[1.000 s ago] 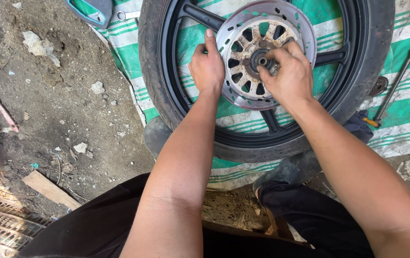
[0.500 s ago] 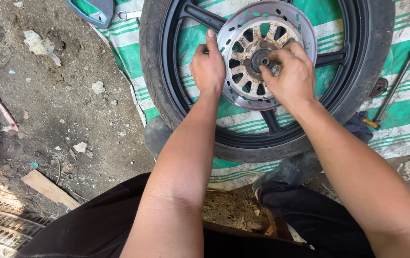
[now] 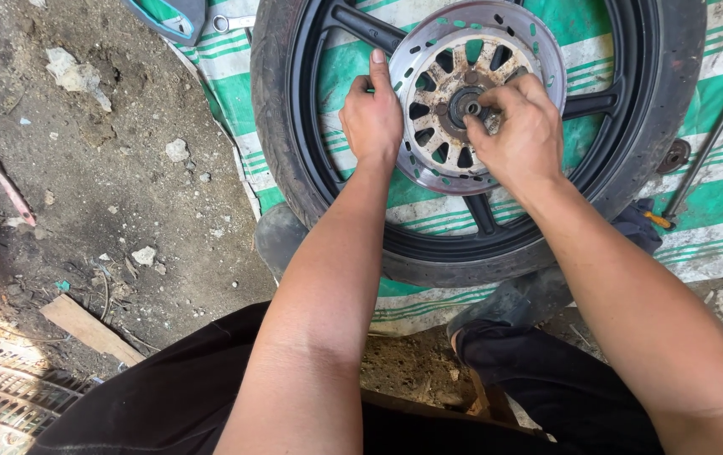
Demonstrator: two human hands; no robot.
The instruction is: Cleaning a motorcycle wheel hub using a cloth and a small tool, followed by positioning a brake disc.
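A black motorcycle wheel with its tyre lies flat on a green-and-white striped sheet. A round metal brake disc with holes sits on the hub. My left hand rests on the disc's left edge, fingers curled over it. My right hand is at the hub centre, fingers pinched around a small metal part there; what it is cannot be made out.
A long metal rod tool and a small round part lie on the sheet at the right. A wrench lies at the top beside a blue-grey object. Dirt ground with stones, a wood piece at left.
My right hand has shifted slightly at the hub, its fingers working around the centre. The left hand stays on the disc's edge.
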